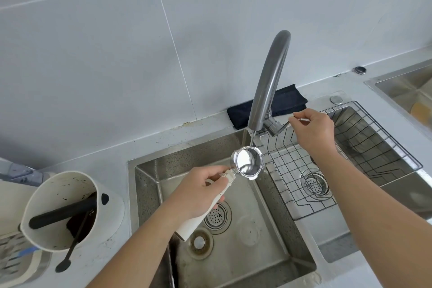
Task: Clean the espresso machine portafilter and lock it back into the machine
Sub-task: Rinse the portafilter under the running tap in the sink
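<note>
Left hand [198, 192] grips portafilter [246, 163], basket empty, over sink [233, 241]; right hand [313, 128] pinches faucet lever [286, 124].

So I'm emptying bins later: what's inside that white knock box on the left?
Inside the knock box: a black knock bar across it, dark coffee grounds below, and a black brush leaning out. The wall and bar hide the rest.
</note>
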`<state>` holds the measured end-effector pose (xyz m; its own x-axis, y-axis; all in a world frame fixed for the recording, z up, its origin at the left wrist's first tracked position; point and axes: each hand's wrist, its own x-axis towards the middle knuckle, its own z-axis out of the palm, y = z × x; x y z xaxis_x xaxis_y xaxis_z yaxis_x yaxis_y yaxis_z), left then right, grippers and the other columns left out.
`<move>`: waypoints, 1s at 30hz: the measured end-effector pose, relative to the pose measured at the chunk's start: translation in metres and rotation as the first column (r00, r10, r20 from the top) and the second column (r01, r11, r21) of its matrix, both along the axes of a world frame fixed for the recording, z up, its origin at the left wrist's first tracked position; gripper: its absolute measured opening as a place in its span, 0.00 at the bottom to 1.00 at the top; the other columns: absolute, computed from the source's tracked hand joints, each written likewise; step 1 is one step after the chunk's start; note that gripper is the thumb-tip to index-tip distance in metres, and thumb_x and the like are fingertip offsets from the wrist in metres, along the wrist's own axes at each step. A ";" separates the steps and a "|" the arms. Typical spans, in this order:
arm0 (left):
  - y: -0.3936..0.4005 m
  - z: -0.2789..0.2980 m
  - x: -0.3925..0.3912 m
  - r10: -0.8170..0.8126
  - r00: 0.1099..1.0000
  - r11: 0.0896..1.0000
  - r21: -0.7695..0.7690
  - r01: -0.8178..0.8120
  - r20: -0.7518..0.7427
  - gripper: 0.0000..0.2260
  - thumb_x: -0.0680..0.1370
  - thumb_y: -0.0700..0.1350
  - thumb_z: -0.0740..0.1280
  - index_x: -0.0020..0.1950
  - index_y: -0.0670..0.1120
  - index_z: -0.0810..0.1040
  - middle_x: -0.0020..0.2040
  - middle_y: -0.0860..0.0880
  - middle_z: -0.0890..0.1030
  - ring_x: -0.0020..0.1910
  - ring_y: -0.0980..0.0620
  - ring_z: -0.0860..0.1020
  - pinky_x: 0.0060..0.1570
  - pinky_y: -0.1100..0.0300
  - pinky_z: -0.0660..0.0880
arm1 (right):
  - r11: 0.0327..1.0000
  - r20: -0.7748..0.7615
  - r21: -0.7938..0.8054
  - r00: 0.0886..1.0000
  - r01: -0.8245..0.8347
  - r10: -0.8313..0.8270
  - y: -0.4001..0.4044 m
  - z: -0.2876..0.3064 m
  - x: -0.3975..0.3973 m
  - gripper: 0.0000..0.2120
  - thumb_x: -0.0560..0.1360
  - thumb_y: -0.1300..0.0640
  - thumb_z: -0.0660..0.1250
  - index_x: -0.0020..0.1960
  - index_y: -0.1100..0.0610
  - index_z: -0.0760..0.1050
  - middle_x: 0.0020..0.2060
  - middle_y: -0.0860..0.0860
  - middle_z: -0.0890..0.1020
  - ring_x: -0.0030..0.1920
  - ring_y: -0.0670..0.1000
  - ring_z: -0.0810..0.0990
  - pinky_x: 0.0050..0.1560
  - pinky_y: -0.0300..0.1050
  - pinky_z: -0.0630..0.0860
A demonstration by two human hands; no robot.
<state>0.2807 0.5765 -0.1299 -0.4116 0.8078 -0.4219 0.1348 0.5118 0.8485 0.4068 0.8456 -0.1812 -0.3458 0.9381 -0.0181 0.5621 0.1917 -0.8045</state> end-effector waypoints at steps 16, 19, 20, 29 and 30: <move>0.018 -0.004 0.002 0.025 0.971 0.998 0.054 -0.013 -0.238 0.14 0.76 0.48 0.67 0.45 0.71 0.75 0.45 0.55 0.82 0.36 0.58 0.77 0.39 0.64 0.76 | 1.000 -0.002 -0.011 1.000 0.005 -0.005 0.001 0.000 -0.001 0.07 0.77 0.54 0.69 0.50 0.56 0.82 0.42 0.53 0.85 0.30 0.44 0.74 0.34 0.38 0.71; 0.024 -0.007 0.004 0.037 0.967 0.997 0.072 -0.020 -0.253 0.14 0.76 0.48 0.67 0.42 0.70 0.76 0.42 0.57 0.81 0.35 0.61 0.76 0.38 0.64 0.75 | 1.000 -0.002 -0.023 1.000 0.006 -0.006 0.001 0.000 -0.001 0.07 0.77 0.54 0.69 0.51 0.56 0.82 0.42 0.53 0.84 0.30 0.43 0.74 0.33 0.37 0.69; 0.026 -0.008 0.005 0.043 0.967 0.997 0.080 -0.023 -0.253 0.14 0.76 0.47 0.68 0.41 0.70 0.76 0.40 0.57 0.81 0.33 0.63 0.75 0.37 0.66 0.74 | 1.000 -0.002 -0.028 1.000 0.004 -0.004 0.001 0.000 -0.001 0.07 0.77 0.54 0.69 0.51 0.56 0.82 0.43 0.53 0.84 0.30 0.43 0.74 0.32 0.37 0.70; 0.048 -0.018 0.008 0.105 0.975 0.993 0.067 -0.093 -0.198 0.09 0.75 0.48 0.69 0.52 0.59 0.82 0.44 0.57 0.82 0.38 0.60 0.78 0.33 0.74 0.72 | 1.000 -0.005 -0.024 1.000 0.003 -0.003 0.001 0.001 0.000 0.07 0.77 0.54 0.69 0.51 0.56 0.82 0.42 0.52 0.84 0.31 0.44 0.75 0.34 0.40 0.72; 0.051 -0.019 0.008 0.124 0.977 0.991 0.068 -0.114 -0.175 0.09 0.75 0.48 0.69 0.53 0.59 0.82 0.44 0.57 0.82 0.38 0.59 0.79 0.32 0.73 0.72 | 1.000 -0.005 -0.028 1.000 0.003 -0.003 0.001 0.001 0.000 0.07 0.77 0.54 0.69 0.51 0.56 0.82 0.42 0.52 0.84 0.31 0.44 0.75 0.33 0.40 0.72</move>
